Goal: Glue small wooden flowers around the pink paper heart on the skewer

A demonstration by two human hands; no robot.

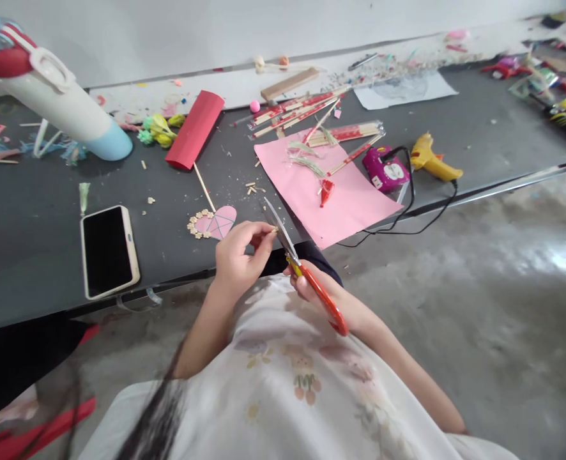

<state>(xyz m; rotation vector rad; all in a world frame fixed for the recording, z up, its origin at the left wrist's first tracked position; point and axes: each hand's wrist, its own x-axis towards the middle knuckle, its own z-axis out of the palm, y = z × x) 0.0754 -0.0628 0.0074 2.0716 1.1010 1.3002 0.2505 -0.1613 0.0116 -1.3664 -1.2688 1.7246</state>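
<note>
One: Both hands busy at the near edge of the worktop [38, 211]?

Two: Yes; the right hand [312, 287] is closed round the orange handle of the scissors [296, 265], whose blades point up and away from the body; whether the blades are parted I cannot tell; the left hand [239, 255] pinches a small bit of stick [274, 229] between thumb and fingertips, right at the blades.

One: And the pink heart [218, 223]?

Two: Flat on the worktop, just beyond the left hand, on its own long stick; small wooden bits line its left edge only, so I judge the edging begun and most of the rim not yet covered.

One: Any stock about?

Two: Plenty; sticks [302, 112] heaped farther back, some lying across the pink paper [340, 204]; a few snippets [250, 187] between paper and heart; a yellow glue gun [434, 163] off to the right, well apart from both hands; a phone [108, 250] lies face up on the left.
</note>
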